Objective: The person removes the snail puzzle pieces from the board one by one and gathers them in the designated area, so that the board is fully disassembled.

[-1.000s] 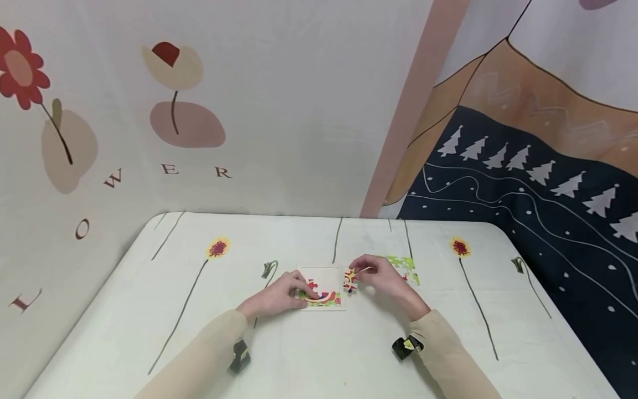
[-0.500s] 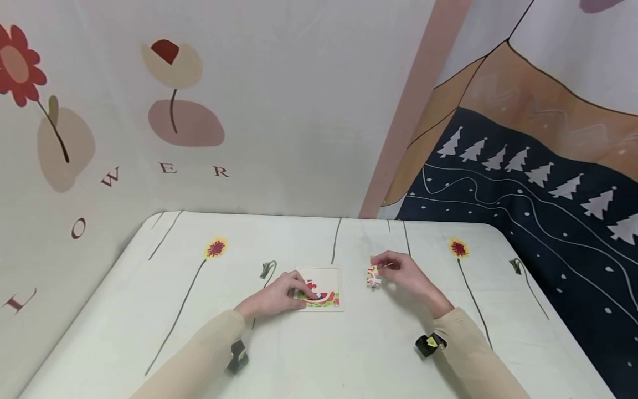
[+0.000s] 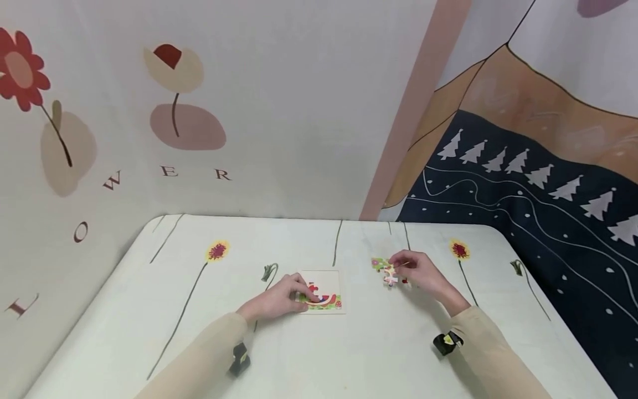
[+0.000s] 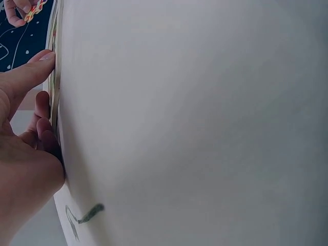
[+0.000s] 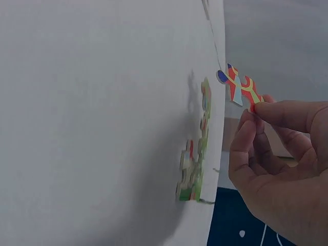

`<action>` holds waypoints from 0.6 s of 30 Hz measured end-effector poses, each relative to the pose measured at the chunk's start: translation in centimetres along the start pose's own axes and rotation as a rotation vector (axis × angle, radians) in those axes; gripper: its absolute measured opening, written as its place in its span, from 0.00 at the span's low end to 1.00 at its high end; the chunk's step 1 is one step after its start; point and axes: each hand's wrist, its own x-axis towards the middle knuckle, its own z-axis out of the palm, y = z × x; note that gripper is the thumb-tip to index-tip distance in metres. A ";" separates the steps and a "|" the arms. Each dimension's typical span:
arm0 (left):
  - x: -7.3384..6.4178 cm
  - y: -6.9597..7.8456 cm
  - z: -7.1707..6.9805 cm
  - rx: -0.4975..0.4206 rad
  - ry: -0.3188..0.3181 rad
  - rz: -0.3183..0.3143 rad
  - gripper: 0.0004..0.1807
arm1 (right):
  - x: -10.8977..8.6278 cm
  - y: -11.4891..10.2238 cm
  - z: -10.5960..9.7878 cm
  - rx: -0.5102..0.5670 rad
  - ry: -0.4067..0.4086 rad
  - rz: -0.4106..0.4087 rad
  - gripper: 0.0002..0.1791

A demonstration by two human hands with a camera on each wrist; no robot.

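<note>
Red-and-yellow puzzle section point(image 5: 238, 91) pinched in right hand point(image 3: 423, 275), held above the table point(image 3: 349, 354), long axis running outward from the grip. Left hand point(image 3: 276, 296) gripped puzzle board point(image 3: 326, 280) at its near-left side. Board lay left of the section, well apart; green pieces point(image 3: 378, 264) sat nearest right hand.

The tray point(image 3: 321, 279) looks like smooth, matt wood or board. Right of the tray, a puzzle piece point(image 5: 238, 87) has a smooth printed face. Beneath the tray, the surface point(image 3: 309, 354) looks like matt cloth. Beyond the tray hangs rippled matt fabric point(image 3: 503, 194); nearer, sleeves point(image 3: 204, 346) are matt cloth.
</note>
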 end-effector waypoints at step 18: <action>0.4 -0.1 0.2 -0.008 0.000 -0.011 0.11 | 0.7 2.6 -1.0 -0.109 0.022 0.039 0.11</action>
